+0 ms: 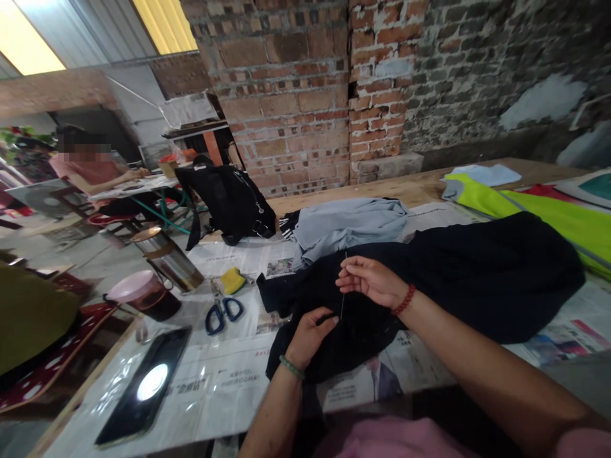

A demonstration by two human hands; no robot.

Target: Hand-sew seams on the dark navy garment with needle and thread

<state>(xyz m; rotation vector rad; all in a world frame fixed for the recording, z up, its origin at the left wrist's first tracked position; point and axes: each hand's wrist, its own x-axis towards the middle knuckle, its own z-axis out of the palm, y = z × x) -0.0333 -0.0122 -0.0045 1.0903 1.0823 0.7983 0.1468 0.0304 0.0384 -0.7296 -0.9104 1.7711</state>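
Observation:
A dark navy-black garment (pixel 487 273) lies bunched across the table before me. My right hand (pixel 370 278), with a red bead bracelet, is raised just above it, fingertips pinched on a thin sewing needle (pixel 345 254) that pokes up past them. A fine thread (pixel 342 304) runs from those fingers down to the cloth beside my left thumb. My left hand (pixel 309 334), wearing a green bead bracelet, rests on the garment's near left part, thumb and forefinger closed on a bit of the dark cloth. Folds hide its other fingers.
Scissors (pixel 214 318), a yellow-green sponge (pixel 232 280), a phone (pixel 147 381), a lidded cup (pixel 146 296) and a steel flask (pixel 167 257) are on the newspaper at left. Behind lie grey clothing (pixel 353 219) and a black bag (pixel 229 200); a neon vest (pixel 534 210) lies right. Another person (pixel 88 172) sits far left.

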